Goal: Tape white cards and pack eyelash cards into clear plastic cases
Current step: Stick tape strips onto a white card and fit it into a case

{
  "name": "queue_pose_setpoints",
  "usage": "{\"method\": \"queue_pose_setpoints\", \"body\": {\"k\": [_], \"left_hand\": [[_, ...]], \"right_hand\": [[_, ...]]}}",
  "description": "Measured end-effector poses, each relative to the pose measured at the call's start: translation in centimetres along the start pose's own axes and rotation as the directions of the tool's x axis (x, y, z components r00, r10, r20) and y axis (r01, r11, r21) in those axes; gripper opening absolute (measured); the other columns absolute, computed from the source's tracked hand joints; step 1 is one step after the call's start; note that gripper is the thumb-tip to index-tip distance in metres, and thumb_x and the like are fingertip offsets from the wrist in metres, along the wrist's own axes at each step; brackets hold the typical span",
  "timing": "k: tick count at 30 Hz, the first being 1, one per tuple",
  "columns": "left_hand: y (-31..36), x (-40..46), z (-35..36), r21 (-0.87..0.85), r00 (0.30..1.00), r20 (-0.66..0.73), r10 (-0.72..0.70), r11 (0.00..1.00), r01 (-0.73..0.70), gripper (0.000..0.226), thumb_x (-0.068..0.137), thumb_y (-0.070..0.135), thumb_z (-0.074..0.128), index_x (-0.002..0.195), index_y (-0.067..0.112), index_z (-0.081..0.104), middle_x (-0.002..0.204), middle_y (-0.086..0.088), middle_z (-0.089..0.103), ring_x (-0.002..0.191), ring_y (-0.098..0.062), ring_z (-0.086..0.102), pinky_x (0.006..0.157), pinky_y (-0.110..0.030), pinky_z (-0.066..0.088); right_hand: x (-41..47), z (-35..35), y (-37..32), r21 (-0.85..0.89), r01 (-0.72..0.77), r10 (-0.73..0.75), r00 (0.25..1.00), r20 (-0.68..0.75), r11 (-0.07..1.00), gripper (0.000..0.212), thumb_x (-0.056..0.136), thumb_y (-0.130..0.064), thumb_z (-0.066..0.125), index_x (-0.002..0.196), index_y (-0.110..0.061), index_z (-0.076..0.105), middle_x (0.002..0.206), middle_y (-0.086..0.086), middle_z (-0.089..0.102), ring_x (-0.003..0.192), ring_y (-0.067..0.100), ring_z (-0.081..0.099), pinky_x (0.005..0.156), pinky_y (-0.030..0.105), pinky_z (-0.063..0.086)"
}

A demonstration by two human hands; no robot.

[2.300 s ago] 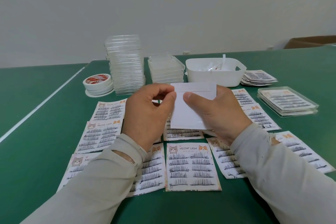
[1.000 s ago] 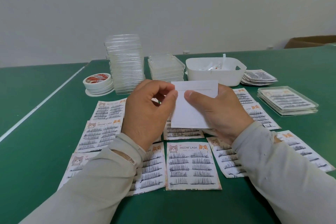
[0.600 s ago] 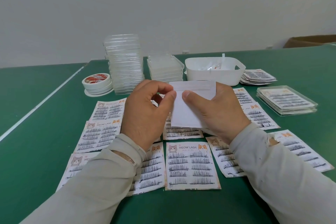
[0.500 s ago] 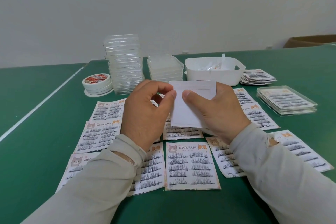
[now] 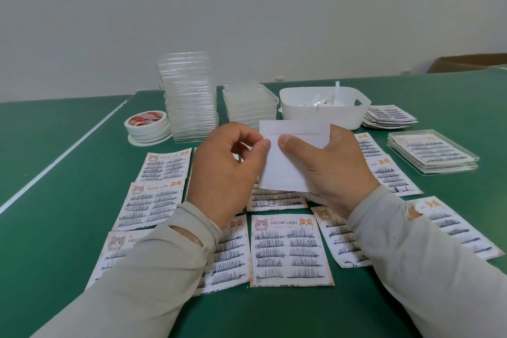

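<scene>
White card (image 5: 285,164): unmoved since before, pinched by my left hand (image 5: 227,173) and right hand (image 5: 332,170) above the eyelash cards (image 5: 290,250). Bare green table (image 5: 55,200) lies left; clear cases (image 5: 189,99) behind.

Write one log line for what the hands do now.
left hand: pinches white paper card | right hand: holds card | stage: taping

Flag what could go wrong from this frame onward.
1. Both hands, left hand and right hand, pinch the white card at its edge; it might bend or crease.
2. The sleeves lie over the eyelash cards on the table; withdrawing the arms could drag them out of their rows.
</scene>
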State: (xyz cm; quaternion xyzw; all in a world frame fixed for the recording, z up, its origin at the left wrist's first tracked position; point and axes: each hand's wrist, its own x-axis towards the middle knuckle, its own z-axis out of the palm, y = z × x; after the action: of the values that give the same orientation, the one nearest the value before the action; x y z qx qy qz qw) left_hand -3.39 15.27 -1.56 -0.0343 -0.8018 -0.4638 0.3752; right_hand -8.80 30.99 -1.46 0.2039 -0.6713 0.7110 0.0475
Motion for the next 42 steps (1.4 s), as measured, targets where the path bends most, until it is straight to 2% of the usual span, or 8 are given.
{"method": "queue_pose_setpoints", "body": {"k": [3,9,18,26,30,32,36,42], "left_hand": [[-0.01,0.03,0.03,-0.029,0.999,-0.033,-0.005,1.000,0.004,0.017,0.088,0.021,0.076,0.079,0.031,0.066,0.082,0.017,0.068,0.072,-0.001,0.061,0.063,-0.008,0.045],[0.05,0.07,-0.07,-0.059,0.999,-0.037,0.006,0.998,-0.008,0.020,0.089,0.019,0.075,0.087,0.036,0.067,0.089,0.022,0.069,0.079,0.000,0.065,0.067,-0.007,0.048],[-0.30,0.07,-0.16,-0.027,0.996,-0.050,0.075,0.997,-0.077,0.023,0.089,0.020,0.074,0.098,0.040,0.072,0.091,0.017,0.071,0.083,-0.003,0.066,0.075,-0.014,0.052],[-0.13,0.02,-0.09,-0.030,0.996,-0.052,0.072,0.997,-0.073,0.023,0.088,0.018,0.075,0.096,0.040,0.072,0.091,0.019,0.071,0.081,0.000,0.065,0.074,-0.010,0.049],[-0.13,0.11,-0.06,-0.039,0.999,-0.039,0.018,0.999,-0.020,0.022,0.088,0.020,0.076,0.091,0.041,0.070,0.087,0.022,0.070,0.078,0.001,0.064,0.070,-0.007,0.046],[-0.27,0.23,-0.03,-0.050,1.000,-0.022,-0.022,0.999,0.020,0.017,0.088,0.023,0.076,0.087,0.038,0.069,0.085,0.021,0.070,0.075,0.000,0.062,0.068,-0.011,0.049],[-0.55,0.44,0.03,-0.088,0.995,-0.005,-0.100,0.991,0.099,0.013,0.089,0.022,0.077,0.086,0.031,0.068,0.081,0.021,0.069,0.070,-0.001,0.060,0.071,-0.041,0.061],[-0.45,0.27,0.14,-0.071,0.997,-0.008,-0.081,0.994,0.080,0.018,0.089,0.020,0.076,0.080,0.032,0.066,0.081,0.021,0.069,0.071,0.000,0.061,0.070,-0.042,0.060]], "right_hand": [[0.02,-0.12,0.07,0.100,-0.032,0.032,0.999,0.006,0.994,0.007,0.089,-0.010,0.076,0.093,-0.015,0.077,0.095,0.002,0.080,0.090,0.020,0.076,0.079,0.034,0.062],[0.10,-0.20,0.21,0.108,-0.032,0.031,0.999,0.013,0.994,0.007,0.088,-0.011,0.076,0.087,-0.018,0.078,0.094,0.001,0.080,0.089,0.020,0.077,0.077,0.032,0.062],[0.03,-0.09,-0.16,0.010,-0.011,0.011,1.000,0.007,1.000,0.009,0.090,-0.015,0.076,0.099,-0.014,0.076,0.096,0.000,0.079,0.092,0.020,0.076,0.087,0.044,0.061],[-0.17,0.02,-0.42,-0.018,0.009,-0.009,1.000,0.012,1.000,0.009,0.090,-0.014,0.075,0.099,-0.013,0.077,0.096,0.000,0.079,0.092,0.020,0.076,0.088,0.047,0.061],[-0.12,-0.04,-0.27,-0.050,0.058,-0.057,0.998,0.024,0.997,0.006,0.090,-0.013,0.075,0.091,-0.018,0.078,0.091,-0.004,0.079,0.086,0.014,0.076,0.078,0.032,0.061],[-0.14,0.00,-0.18,-0.072,0.091,-0.088,0.995,0.044,0.993,0.012,0.090,-0.013,0.075,0.086,-0.024,0.077,0.088,-0.009,0.079,0.083,0.008,0.075,0.071,0.022,0.058],[-0.14,0.15,-0.01,-0.108,0.119,-0.114,0.992,0.051,0.987,0.016,0.089,-0.013,0.075,0.084,-0.028,0.078,0.089,-0.013,0.079,0.084,0.006,0.075,0.074,0.021,0.059],[-0.08,0.22,0.05,-0.070,0.065,-0.063,0.998,0.027,0.995,0.006,0.088,-0.014,0.076,0.090,-0.020,0.078,0.092,-0.005,0.080,0.088,0.014,0.076,0.082,0.036,0.062]]}}
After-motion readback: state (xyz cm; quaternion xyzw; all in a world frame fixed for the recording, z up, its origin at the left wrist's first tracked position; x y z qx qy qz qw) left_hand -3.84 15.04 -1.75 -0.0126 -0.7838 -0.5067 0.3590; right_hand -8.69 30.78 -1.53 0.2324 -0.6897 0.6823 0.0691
